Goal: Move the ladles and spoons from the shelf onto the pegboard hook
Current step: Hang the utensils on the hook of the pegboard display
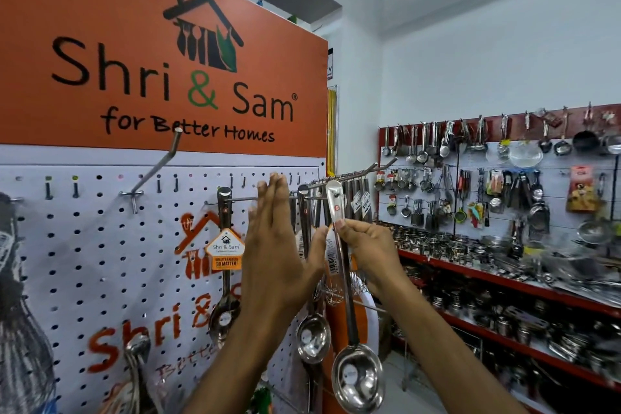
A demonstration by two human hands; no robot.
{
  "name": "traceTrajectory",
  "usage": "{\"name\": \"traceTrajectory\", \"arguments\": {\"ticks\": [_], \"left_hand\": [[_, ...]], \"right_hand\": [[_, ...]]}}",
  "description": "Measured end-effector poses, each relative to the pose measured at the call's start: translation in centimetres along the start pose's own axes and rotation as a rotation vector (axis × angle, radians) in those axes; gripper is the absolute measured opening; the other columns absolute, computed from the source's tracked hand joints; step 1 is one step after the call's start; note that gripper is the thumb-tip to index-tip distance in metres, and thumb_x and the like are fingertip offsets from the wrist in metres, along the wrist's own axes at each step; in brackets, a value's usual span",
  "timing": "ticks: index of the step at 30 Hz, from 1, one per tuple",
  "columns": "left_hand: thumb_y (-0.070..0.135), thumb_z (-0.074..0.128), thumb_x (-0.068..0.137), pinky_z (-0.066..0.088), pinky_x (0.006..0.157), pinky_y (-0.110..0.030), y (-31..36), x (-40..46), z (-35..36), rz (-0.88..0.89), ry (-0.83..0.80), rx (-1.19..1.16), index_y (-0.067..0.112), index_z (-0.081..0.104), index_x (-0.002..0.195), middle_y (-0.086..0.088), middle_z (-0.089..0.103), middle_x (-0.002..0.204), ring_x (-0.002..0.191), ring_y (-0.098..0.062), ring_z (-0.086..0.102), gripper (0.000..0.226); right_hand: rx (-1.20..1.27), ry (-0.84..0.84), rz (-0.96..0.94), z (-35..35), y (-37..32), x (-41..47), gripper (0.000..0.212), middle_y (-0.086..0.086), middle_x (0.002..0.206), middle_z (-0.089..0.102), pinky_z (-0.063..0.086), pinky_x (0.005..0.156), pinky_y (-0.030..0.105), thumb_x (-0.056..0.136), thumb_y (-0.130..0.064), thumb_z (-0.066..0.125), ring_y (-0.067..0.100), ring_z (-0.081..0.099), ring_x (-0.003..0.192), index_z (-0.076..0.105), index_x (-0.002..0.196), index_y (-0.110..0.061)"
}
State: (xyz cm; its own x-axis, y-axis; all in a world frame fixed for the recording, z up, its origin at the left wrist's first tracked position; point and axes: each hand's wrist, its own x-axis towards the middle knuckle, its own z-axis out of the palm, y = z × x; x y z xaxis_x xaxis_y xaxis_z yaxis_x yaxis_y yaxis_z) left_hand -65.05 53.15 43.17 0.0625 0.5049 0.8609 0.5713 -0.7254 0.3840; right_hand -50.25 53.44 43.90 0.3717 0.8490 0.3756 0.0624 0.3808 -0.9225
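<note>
A long steel ladle (pixel 356 376) hangs upright from my right hand (pixel 366 250), which pinches its handle just below the flat top end with the hole. That top end sits at the outer tip of a horizontal pegboard hook (pixel 247 199). My left hand (pixel 274 245) is raised flat, fingers together and pointing up, in front of the hook and touching it, holding nothing. Two other ladles hang on this hook: one (pixel 223 309) near the board with an orange tag, another (pixel 312 339) between my hands.
The white pegboard (pixel 84 262) carries an empty angled hook (pixel 153 168) at upper left and a second row of hanging utensils (pixel 356 191) behind my hands. Red shelves (pixel 504 282) with steel ware and a wall of hanging utensils fill the right.
</note>
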Motion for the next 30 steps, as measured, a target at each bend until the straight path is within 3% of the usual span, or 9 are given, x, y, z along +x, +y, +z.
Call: {"name": "traceTrajectory", "arguments": {"ticks": [3,7,11,15,18,20,22,25,30], "left_hand": [[0.048,0.057,0.092,0.019,0.127,-0.041,-0.3,-0.1,0.3,0.0,0.013,-0.018,0.021,0.004,0.159,0.004,0.007,0.169,0.154,-0.005,-0.002,0.089],[0.048,0.057,0.092,0.016,0.128,-0.042,-0.5,-0.1,0.6,0.028,0.005,-0.001,0.02,0.0,0.159,0.002,0.003,0.17,0.155,-0.008,-0.004,0.092],[0.048,0.057,0.091,0.01,0.128,-0.047,-0.9,-0.4,1.2,0.046,0.009,0.031,0.017,-0.009,0.158,-0.002,-0.009,0.17,0.155,-0.016,-0.015,0.099],[0.056,0.055,0.089,-0.002,0.124,-0.062,-0.3,-1.5,2.6,0.0,0.027,0.113,0.013,-0.016,0.156,-0.012,-0.021,0.167,0.151,-0.034,-0.026,0.107],[0.062,0.054,0.087,-0.004,0.12,-0.067,0.9,-3.1,4.6,0.01,0.013,0.167,0.012,-0.008,0.158,-0.022,-0.017,0.166,0.151,-0.043,-0.022,0.107],[0.063,0.054,0.086,0.004,0.119,-0.071,2.2,-4.7,6.7,0.046,-0.04,0.158,0.013,-0.002,0.158,-0.024,-0.012,0.166,0.151,-0.046,-0.017,0.104],[0.063,0.053,0.087,0.011,0.117,-0.072,3.9,-6.2,8.9,0.075,-0.108,0.111,0.016,0.001,0.159,-0.023,-0.011,0.166,0.152,-0.045,-0.015,0.101],[0.064,0.05,0.088,0.013,0.118,-0.071,7.2,-9.1,12.9,0.127,-0.251,0.035,0.02,0.003,0.159,-0.022,-0.007,0.167,0.153,-0.044,-0.01,0.096],[0.067,0.045,0.087,0.006,0.116,-0.075,13.4,-14.8,19.1,0.255,-0.521,-0.134,0.027,0.001,0.159,-0.021,-0.007,0.167,0.152,-0.047,-0.01,0.092]], "right_hand": [[-0.009,-0.031,0.005,0.7,0.5,0.2,0.016,0.007,0.086,0.076,0.061,0.075,0.044,0.092,-0.018,0.061,0.019,0.072,0.077,0.075,0.096,-0.011],[-0.099,-0.043,0.002,1.2,1.0,0.9,0.016,0.005,0.09,0.076,0.056,0.085,0.04,0.092,-0.022,0.062,0.021,0.07,0.09,0.075,0.083,-0.021],[-0.159,-0.032,-0.017,0.0,1.6,1.3,0.018,0.006,0.1,0.075,0.056,0.089,0.041,0.091,-0.019,0.064,0.024,0.07,0.097,0.072,0.106,-0.013],[-0.273,0.049,-0.077,-3.0,1.4,-0.5,0.038,0.007,0.126,0.068,0.058,0.089,0.042,0.091,-0.027,0.063,0.021,0.069,0.104,0.059,0.128,-0.023],[-0.497,0.213,-0.19,-6.8,0.9,-3.1,0.056,0.004,0.146,0.051,0.051,0.097,0.043,0.091,-0.039,0.06,0.024,0.055,0.126,0.042,0.143,-0.032],[-0.698,0.366,-0.25,-10.1,0.8,-5.1,0.063,0.008,0.152,0.042,0.045,0.102,0.045,0.09,-0.045,0.058,0.027,0.043,0.136,0.032,0.147,-0.038],[-0.891,0.507,-0.255,-13.1,0.7,-7.3,0.07,0.009,0.157,0.031,0.035,0.111,0.054,0.09,-0.048,0.057,0.032,0.026,0.144,0.023,0.15,-0.039],[-1.195,0.728,-0.157,-18.8,2.0,-11.0,0.073,0.013,0.161,0.021,0.024,0.115,0.061,0.088,-0.052,0.054,0.041,0.014,0.146,0.018,0.151,-0.038],[-1.506,0.94,0.173,-27.1,5.1,-18.2,0.078,0.019,0.164,0.005,0.009,0.115,0.066,0.086,-0.06,0.05,0.047,-0.001,0.148,0.014,0.153,-0.039]]}}
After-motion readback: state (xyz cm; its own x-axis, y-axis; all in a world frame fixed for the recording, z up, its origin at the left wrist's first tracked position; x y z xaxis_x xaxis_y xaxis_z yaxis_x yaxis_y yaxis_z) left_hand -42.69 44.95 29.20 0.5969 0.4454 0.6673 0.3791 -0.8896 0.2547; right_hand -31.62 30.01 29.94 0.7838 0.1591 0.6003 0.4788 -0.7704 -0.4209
